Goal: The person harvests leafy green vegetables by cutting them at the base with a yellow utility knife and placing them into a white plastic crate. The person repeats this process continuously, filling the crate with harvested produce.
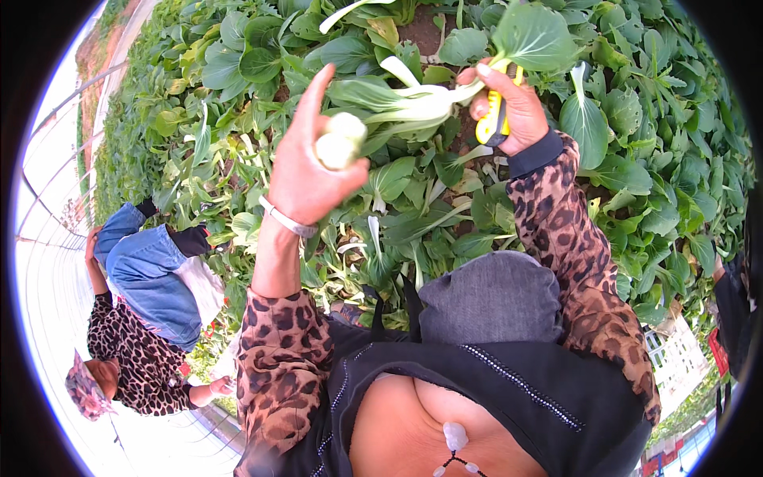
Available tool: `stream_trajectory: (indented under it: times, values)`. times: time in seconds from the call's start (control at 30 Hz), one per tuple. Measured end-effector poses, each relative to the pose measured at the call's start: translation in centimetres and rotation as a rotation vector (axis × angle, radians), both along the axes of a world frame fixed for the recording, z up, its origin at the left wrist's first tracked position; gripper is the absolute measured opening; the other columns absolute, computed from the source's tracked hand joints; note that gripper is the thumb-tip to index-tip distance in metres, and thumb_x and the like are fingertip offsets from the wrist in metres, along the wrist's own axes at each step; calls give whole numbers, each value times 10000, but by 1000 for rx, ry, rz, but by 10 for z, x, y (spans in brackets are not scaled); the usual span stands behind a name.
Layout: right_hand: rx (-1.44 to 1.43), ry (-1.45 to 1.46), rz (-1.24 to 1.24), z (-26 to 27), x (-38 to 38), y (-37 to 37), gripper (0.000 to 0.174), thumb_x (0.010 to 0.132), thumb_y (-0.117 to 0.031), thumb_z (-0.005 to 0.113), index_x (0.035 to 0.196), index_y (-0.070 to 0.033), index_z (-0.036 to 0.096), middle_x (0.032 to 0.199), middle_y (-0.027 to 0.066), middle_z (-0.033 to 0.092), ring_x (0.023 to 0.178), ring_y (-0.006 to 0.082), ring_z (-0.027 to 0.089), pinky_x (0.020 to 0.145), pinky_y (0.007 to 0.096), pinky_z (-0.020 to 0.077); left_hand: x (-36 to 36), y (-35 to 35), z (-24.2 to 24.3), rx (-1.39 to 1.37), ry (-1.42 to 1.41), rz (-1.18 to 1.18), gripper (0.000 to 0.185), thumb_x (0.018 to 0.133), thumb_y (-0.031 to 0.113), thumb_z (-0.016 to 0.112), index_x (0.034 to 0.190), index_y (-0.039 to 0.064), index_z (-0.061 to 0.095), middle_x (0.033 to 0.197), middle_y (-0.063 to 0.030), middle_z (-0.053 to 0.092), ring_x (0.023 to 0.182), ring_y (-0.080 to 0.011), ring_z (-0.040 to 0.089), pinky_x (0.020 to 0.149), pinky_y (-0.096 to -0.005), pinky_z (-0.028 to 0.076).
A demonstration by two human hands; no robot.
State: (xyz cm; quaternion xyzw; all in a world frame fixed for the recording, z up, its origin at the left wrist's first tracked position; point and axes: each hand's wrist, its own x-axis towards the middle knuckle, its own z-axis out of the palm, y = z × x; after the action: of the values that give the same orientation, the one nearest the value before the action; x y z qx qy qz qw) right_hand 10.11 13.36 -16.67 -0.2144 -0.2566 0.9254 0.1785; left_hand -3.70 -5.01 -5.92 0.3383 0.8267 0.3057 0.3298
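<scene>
My left hand (310,155) is wrapped around small bok choy, whose pale rounded bases (341,142) face up at me; the index finger points away from them. In my right hand (518,110) is a yellow and black utility knife (493,116), its handle against the palm and its blade not clearly visible. Between the thumb and fingers of that hand I also pinch a bok choy plant (417,106) by its root end, and a broad green leaf (530,37) stands out above. Cut leaves with white stalks (398,70) lie around on the growing bed.
Dense leafy plants (656,137) cover the ground. At left a crouching person (149,280) works under a hooped greenhouse frame (50,113). A white plastic crate (676,358) and a red crate (718,352) stand at right, near another person's dark sleeve (732,310).
</scene>
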Motion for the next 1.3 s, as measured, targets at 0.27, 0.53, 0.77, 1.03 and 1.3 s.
stream_trajectory:
  times: [0.27, 0.53, 0.77, 1.03, 1.3]
  values:
    - [196, 83, 123, 7, 2, -18, 143, 796, -90, 642, 904, -23, 577, 796, 98, 641, 526, 97, 562, 453, 208, 447, 24, 24, -31, -141, 113, -242, 769, 560, 69, 622, 1281, 181, 380, 806, -132, 626, 750, -278, 619, 695, -346, 478]
    - [158, 136, -11, 19, 38, 6, 70, 814, -62, 582, 863, -70, 533, 772, 83, 608, 525, 88, 522, 464, 207, 439, -3, 14, -27, -251, 635, -90, 679, 613, 124, 654, 1240, 150, 394, 860, -149, 641, 719, -337, 631, 654, -416, 513]
    - [1082, -504, 164, 30, 38, 16, 522, 695, -25, 644, 1193, 8, 493, 1034, 81, 617, 603, 91, 558, 566, 216, 465, -55, -23, 13, 324, -725, -29, 931, 563, 127, 682, 1366, -44, 244, 951, -91, 578, 734, -117, 540, 647, -212, 432]
    - [498, 11, 184, 53, -23, -28, 435, 693, -69, 756, 1071, 10, 556, 788, 31, 619, 512, 60, 544, 459, 186, 462, -28, 11, 8, 416, -786, -59, 829, 632, 153, 700, 1327, -76, 310, 823, -71, 586, 750, -134, 552, 685, -219, 430]
    - [184, -5, 24, 56, -32, -48, 414, 691, -118, 775, 1016, -19, 538, 808, 41, 611, 532, 84, 558, 431, 203, 471, 0, 32, -11, 454, 44, 25, 714, 593, 65, 799, 1226, 17, 473, 1045, -77, 594, 909, -115, 569, 795, -236, 475]
